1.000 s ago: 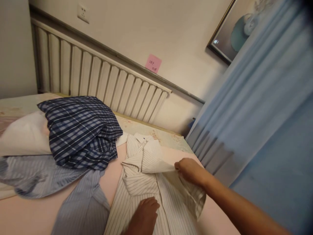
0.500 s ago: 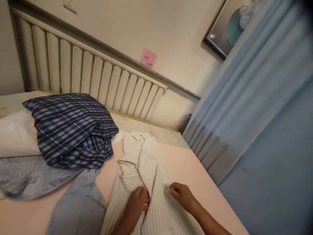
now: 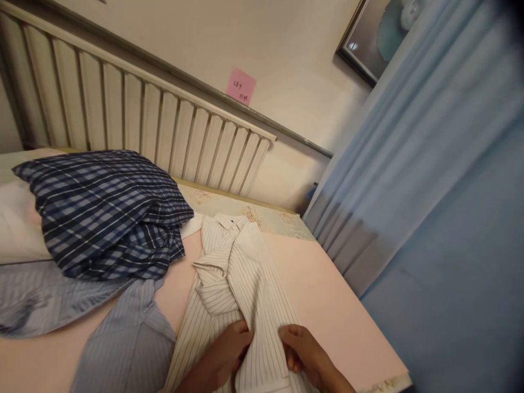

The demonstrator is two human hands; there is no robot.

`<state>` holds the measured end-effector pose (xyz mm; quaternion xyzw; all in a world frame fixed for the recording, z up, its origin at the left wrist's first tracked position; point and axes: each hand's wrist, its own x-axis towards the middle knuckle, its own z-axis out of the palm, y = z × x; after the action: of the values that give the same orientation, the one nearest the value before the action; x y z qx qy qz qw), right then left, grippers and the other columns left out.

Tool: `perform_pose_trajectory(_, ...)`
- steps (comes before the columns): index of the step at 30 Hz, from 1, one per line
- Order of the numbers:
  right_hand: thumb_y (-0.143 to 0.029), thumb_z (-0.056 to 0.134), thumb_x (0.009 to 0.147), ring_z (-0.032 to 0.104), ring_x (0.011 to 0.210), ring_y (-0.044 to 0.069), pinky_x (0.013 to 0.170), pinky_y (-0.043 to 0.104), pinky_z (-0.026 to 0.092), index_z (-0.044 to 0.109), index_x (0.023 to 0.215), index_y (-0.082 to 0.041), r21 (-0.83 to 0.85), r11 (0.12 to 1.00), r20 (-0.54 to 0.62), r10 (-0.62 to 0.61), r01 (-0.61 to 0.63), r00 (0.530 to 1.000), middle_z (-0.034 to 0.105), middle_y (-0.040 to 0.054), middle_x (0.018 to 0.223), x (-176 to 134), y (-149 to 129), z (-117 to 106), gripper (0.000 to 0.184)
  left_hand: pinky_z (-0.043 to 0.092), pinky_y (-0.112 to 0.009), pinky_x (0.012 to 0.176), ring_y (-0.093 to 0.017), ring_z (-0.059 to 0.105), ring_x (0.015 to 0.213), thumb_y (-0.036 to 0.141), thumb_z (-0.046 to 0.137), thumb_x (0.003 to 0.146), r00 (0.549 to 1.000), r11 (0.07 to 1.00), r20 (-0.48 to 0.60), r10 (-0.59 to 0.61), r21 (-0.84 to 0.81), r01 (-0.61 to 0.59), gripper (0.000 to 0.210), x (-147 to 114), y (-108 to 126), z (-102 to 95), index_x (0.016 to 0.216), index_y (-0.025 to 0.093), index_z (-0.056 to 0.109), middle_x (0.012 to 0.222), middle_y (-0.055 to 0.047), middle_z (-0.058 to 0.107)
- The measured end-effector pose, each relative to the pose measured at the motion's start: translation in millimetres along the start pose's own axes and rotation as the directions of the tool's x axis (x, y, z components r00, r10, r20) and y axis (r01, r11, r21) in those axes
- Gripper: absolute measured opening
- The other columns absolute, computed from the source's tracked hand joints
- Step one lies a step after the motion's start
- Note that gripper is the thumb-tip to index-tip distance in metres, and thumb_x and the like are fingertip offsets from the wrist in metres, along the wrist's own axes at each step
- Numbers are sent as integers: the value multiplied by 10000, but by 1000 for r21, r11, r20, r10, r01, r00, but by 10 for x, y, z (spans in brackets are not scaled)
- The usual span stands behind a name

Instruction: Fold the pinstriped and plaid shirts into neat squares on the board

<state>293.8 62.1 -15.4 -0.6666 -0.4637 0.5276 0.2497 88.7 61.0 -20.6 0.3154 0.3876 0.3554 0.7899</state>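
A white shirt with thin dark stripes [image 3: 213,295] lies lengthwise on the pink sheet, its collar at the far end. Part of it is bunched and twisted near the middle. My left hand [image 3: 231,346] is closed on a fold of the shirt, with thumb and fingers pinching the cloth. A narrow striped panel, with what looks like a cuff at its near end, runs between my hands. At that panel's right edge, my right hand [image 3: 303,352] is closed on the cloth. Some fingertips are hidden behind the fabric.
On the left, a dark blue plaid cloth bundle [image 3: 110,213] sits beside a white cloth [image 3: 20,229]. A blue-grey striped garment [image 3: 126,338] spreads in front of it. Behind stand a radiator [image 3: 135,109] and wall; a blue curtain [image 3: 409,164] hangs at the right.
My right hand has moved down and taken hold of the striped panel's right edge. My left hand has shifted slightly and grips the fold. The view has moved a little.
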Motion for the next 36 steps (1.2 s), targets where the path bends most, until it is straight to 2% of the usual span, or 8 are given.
perform_pose_trajectory(8,-467,710,618,372,424,76,440,208,296,480,634,-210,230,973,98,1,-24,995,423,-69,501,-127,-7,70,345,477,-278,646,-187,648,741,304,746,631,991,993,66,115,-11,-115,391,-34,-8,18,989,171,662,844,-35,723)
perform_pose_trajectory(15,-368,535,736,414,563,115,530,237,341,401,627,-223,-264,923,-246,-345,280,906,415,-58,586,-190,-138,-160,226,500,-291,556,-191,646,678,253,624,657,997,998,-74,3,70,2,407,-51,17,21,1045,141,581,824,-70,696)
perform_pose_trajectory(20,-280,455,774,598,659,196,617,300,473,585,756,-212,-631,746,-277,-474,214,836,610,17,663,-101,186,-301,148,484,-267,476,-186,644,601,217,516,710,997,988,-73,-34,149,44,394,-54,5,24,1091,117,519,778,-91,685)
perform_pose_trajectory(23,-281,474,823,668,929,259,811,378,539,636,1111,-203,-787,538,-182,-671,303,719,707,97,1007,-58,347,-310,340,522,-288,500,-179,650,632,231,514,739,999,983,-48,-18,183,26,373,-61,-33,23,1098,132,509,867,-103,683)
perform_pose_trajectory(26,-285,453,902,565,1201,260,1009,419,482,518,1339,-194,-851,327,-39,-819,410,572,579,112,1329,-28,343,-220,452,540,-298,516,-175,655,658,257,528,756,999,979,-43,4,205,5,348,-68,-51,20,1086,149,509,927,-103,671)
perform_pose_trajectory(30,-263,453,943,363,1381,258,1111,456,386,312,1486,-240,-873,172,105,-847,456,520,342,73,1529,44,282,31,561,515,-272,493,-175,663,657,234,491,786,999,949,-29,16,314,-6,233,-62,-7,-15,1010,171,515,873,-64,652)
perform_pose_trajectory(33,-226,450,943,340,1391,268,1100,488,391,302,1489,-247,-861,76,219,-837,503,501,356,74,1521,140,354,185,566,467,-245,490,-154,639,603,207,450,818,983,829,-134,126,559,-30,62,-46,55,-102,836,190,507,746,-11,611)
perform_pose_trajectory(36,-217,449,944,343,1390,269,1103,503,382,319,1482,-229,-855,67,238,-830,514,504,391,79,1500,228,460,234,554,486,-289,677,-165,628,752,158,409,852,844,493,-194,501,865,-93,130,-28,116,-232,808,197,525,798,-21,619)
